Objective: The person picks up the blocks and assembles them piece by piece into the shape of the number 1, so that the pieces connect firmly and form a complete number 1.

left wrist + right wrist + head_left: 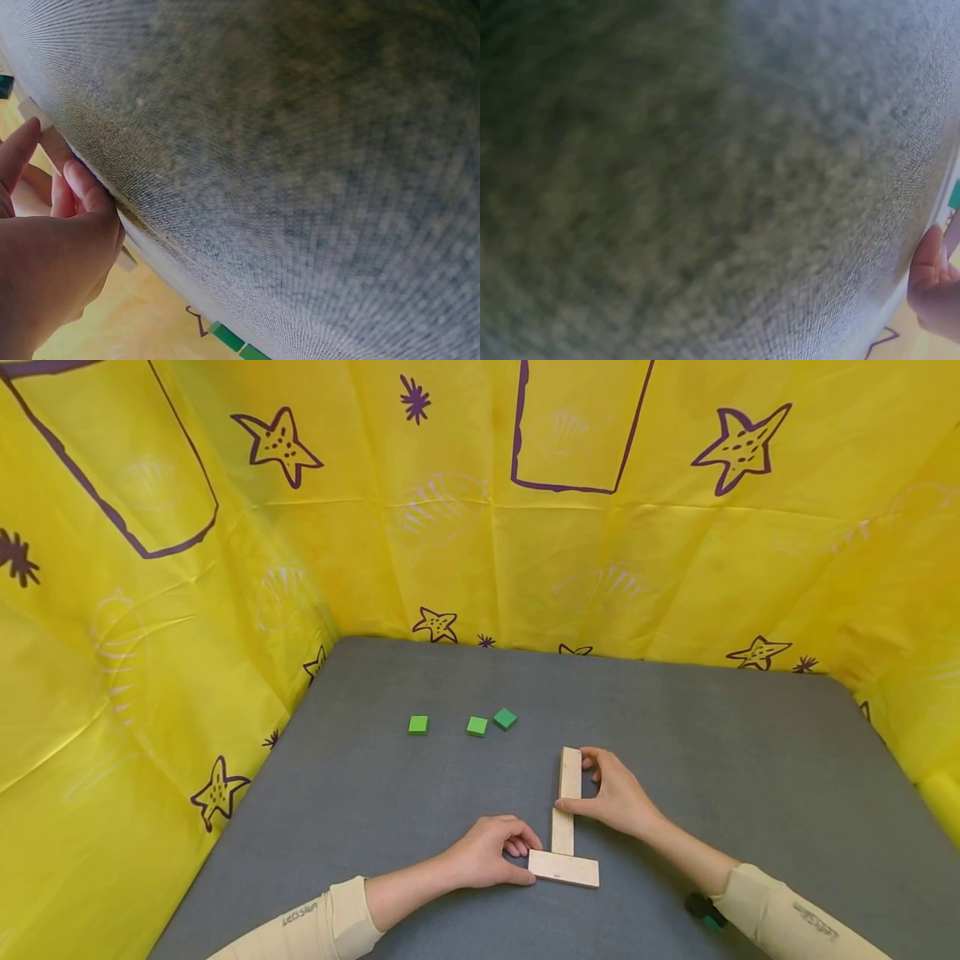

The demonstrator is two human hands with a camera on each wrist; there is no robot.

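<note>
Two beige sleeves (pixel 330 914) nearest; black item (pixel 703 908) at the right cuff, too small to identify; 3 wooden blocks on the grey table (pixel 360 810): near block (pixel 564 870) lies crosswise, left hand (pixel 487 853) pinching its left end between thumb and fingers; middle block (pixel 562 835) runs away from its far edge; far block (pixel 571 772) carries on that line, offset slightly right; right hand (pixel 615 795) pinches it, thumb at near-left corner, fingers at far right; that thumb partly covers the joint, can't tell if those two touch; beyond, to the left, 3 green tiles (pixel 417 725): 2 light, apart, 1 darker just beside the right one; yellow cloth (pixel 450 556) with purple starfish outlines behind and along both sides
</note>
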